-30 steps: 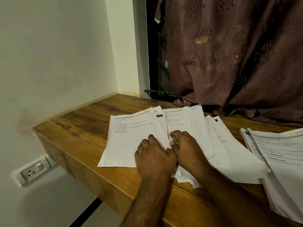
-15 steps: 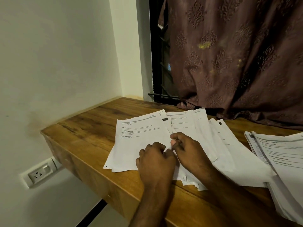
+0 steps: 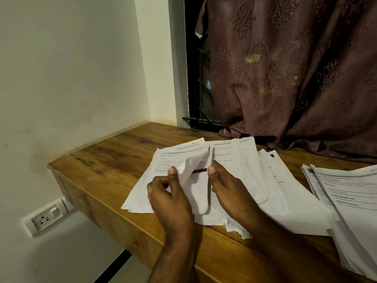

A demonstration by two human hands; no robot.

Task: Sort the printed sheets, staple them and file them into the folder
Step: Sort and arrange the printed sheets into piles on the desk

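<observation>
Printed white sheets lie fanned out across the wooden table. My left hand pinches the left edge of one sheet and lifts it, so the page curls upward off the pile. My right hand holds the same sheet's right edge, thumb on top. A dark printed bar shows on the page under the lifted sheet. A second, thicker stack of printed sheets sits at the right end of the table. No stapler or folder is in view.
A white wall stands to the left, with a power socket below the table's edge. A patterned maroon curtain hangs behind the table, and its hem rests on the far edge. A dark window gap shows beside the curtain.
Both hands lay on the spread sheets before. Now they have raised one sheet from the pile, curling it up between them. The camera has moved closer.
</observation>
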